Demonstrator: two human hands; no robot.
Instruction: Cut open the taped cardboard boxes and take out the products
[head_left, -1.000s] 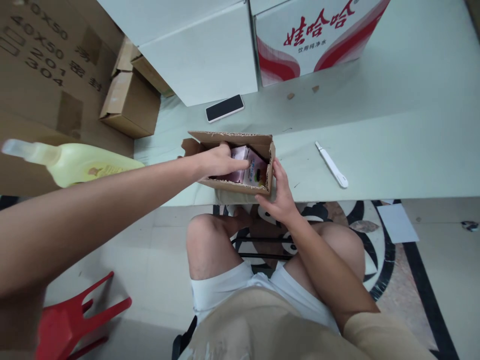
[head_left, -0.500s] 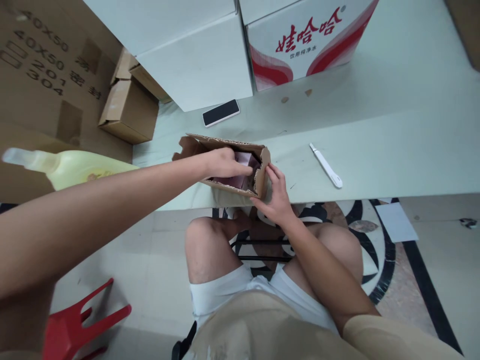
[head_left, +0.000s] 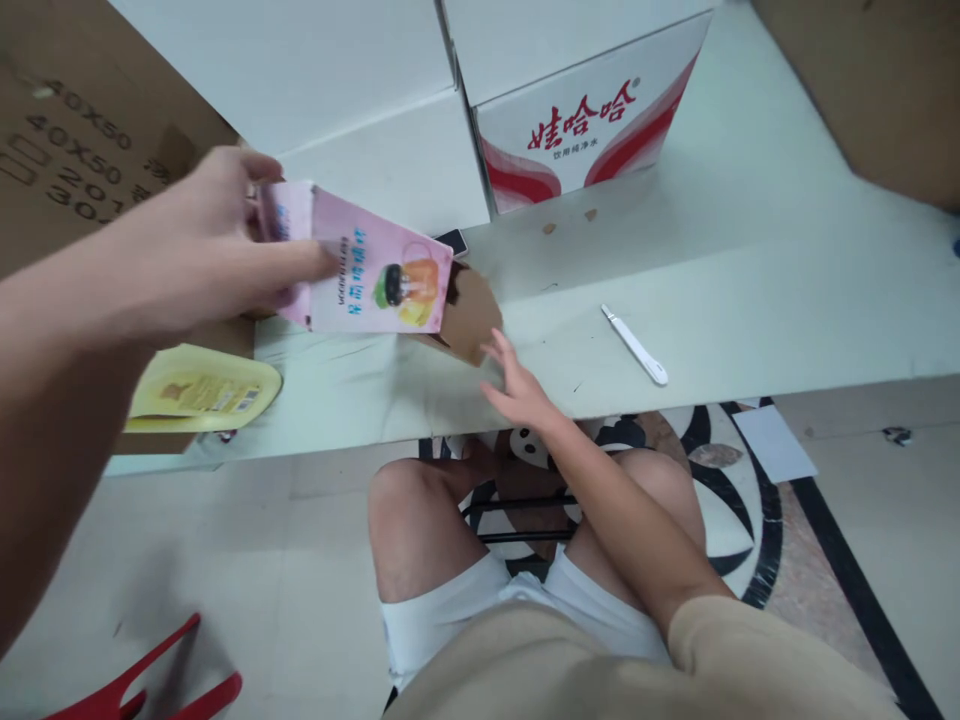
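Observation:
My left hand (head_left: 232, 235) is closed around one end of a pink printed box (head_left: 382, 275), which shows a picture of a drink with fruit. It is raised above the table, between me and a small brown cardboard box (head_left: 472, 315) that it partly hides. One end of the cardboard box shows to the right of the pink box. My right hand (head_left: 517, 385) is open beside that end, fingers apart; whether a fingertip touches the cardboard I cannot tell. A white utility knife (head_left: 634, 345) lies on the table to the right.
A white carton with red lettering (head_left: 577, 140) stands at the back, beside plain white boxes (head_left: 390, 160). A yellow bottle (head_left: 210, 385) lies at the left. Part of a phone (head_left: 454, 242) shows behind the pink box. A red stool (head_left: 150, 675) is on the floor, lower left.
My left hand has come up out of the cardboard box and moved left, with the pink box in it. My right hand has opened slightly at the cardboard box's end. The view has shifted.

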